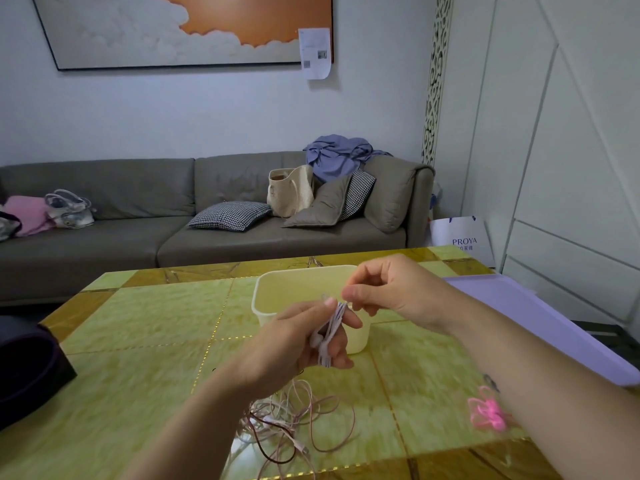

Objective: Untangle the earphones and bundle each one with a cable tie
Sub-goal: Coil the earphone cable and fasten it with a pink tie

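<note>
My left hand [294, 341] grips a folded bundle of pale pink earphone cable [330, 332] above the table, in front of the cream plastic bin [273, 292]. My right hand [384, 289] pinches the top of that bundle with thumb and forefinger. The motion blur hides whether a tie is around it. A tangle of pink and brownish earphone cables [298, 420] lies on the table below my left wrist. Bright pink cable ties [486, 412] lie on the table at the right, beside my right forearm.
The yellow-green tiled table [145, 341] carries a lilac lid [540, 313] at its right edge and a dark rolled object [27, 368] at its left edge. Behind it stands a grey sofa [138, 237] with cushions and bags.
</note>
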`<control>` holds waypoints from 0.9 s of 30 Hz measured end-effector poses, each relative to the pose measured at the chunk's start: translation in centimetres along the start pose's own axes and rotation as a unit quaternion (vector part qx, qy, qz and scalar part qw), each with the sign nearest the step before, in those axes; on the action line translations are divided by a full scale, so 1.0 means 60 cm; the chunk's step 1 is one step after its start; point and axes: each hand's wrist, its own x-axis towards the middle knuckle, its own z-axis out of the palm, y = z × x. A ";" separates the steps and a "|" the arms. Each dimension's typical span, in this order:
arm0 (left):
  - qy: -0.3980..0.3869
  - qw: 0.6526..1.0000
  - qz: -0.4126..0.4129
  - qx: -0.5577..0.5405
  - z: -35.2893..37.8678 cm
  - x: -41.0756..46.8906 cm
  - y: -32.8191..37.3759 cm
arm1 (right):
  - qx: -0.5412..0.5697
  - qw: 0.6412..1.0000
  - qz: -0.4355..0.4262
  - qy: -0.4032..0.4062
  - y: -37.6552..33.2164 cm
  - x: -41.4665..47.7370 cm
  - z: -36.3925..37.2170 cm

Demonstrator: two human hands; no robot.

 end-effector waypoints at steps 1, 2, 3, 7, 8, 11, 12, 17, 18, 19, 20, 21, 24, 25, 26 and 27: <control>-0.007 1.000 -0.003 -0.012 -0.001 -0.004 0.000 | 0.027 1.000 0.001 -0.001 0.007 -0.002 0.007; -0.014 1.000 -0.006 -0.025 -0.001 -0.006 0.000 | 0.042 0.999 -0.001 0.003 0.013 -0.004 0.014; -0.021 0.999 -0.011 -0.041 -0.003 -0.009 0.000 | 0.045 0.999 -0.004 0.009 0.017 -0.006 0.021; -0.045 0.995 -0.024 -0.087 -0.018 -0.013 -0.001 | -0.034 0.998 -0.055 -0.001 0.019 -0.018 0.030; -0.046 0.994 -0.028 -0.091 -0.023 -0.013 -0.002 | -0.066 0.995 -0.069 -0.009 0.015 -0.020 0.029; -0.047 0.994 -0.045 -0.082 -0.032 -0.014 -0.005 | -0.187 0.976 -0.105 -0.025 0.000 -0.019 0.030; -0.051 0.995 -0.049 -0.076 -0.034 -0.013 -0.005 | -0.218 0.969 -0.112 -0.035 -0.003 -0.015 0.030; -0.095 0.992 -0.049 -0.070 -0.039 -0.012 -0.008 | -0.192 0.971 -0.015 -0.142 -0.008 -0.005 0.018; -0.105 0.991 -0.048 -0.073 -0.040 -0.012 -0.008 | -0.168 0.972 0.006 -0.162 -0.007 -0.007 0.018; -0.116 0.989 -0.048 -0.080 -0.041 -0.011 -0.010 | -0.141 0.974 0.020 -0.178 -0.005 -0.009 0.021; -0.127 0.987 -0.047 -0.091 -0.042 -0.012 -0.011 | -0.114 0.975 0.032 -0.190 -0.004 -0.011 0.023; -0.141 0.984 -0.045 -0.104 -0.043 -0.012 -0.013 | -0.093 0.975 0.042 -0.200 -0.003 -0.012 0.026; -0.174 0.973 -0.039 -0.144 -0.046 -0.012 -0.016 | -0.048 0.972 0.064 -0.220 0.000 -0.016 0.029; -0.177 0.971 -0.034 -0.155 -0.046 -0.013 -0.017 | -0.045 0.973 0.067 -0.218 0.001 -0.016 0.030; -0.172 0.971 -0.030 -0.164 -0.046 -0.013 -0.017 | -0.052 0.974 0.066 -0.211 0.000 -0.015 0.030; -0.159 0.972 -0.024 -0.169 -0.046 -0.014 -0.018 | -0.063 0.976 0.060 -0.202 0.001 -0.013 0.031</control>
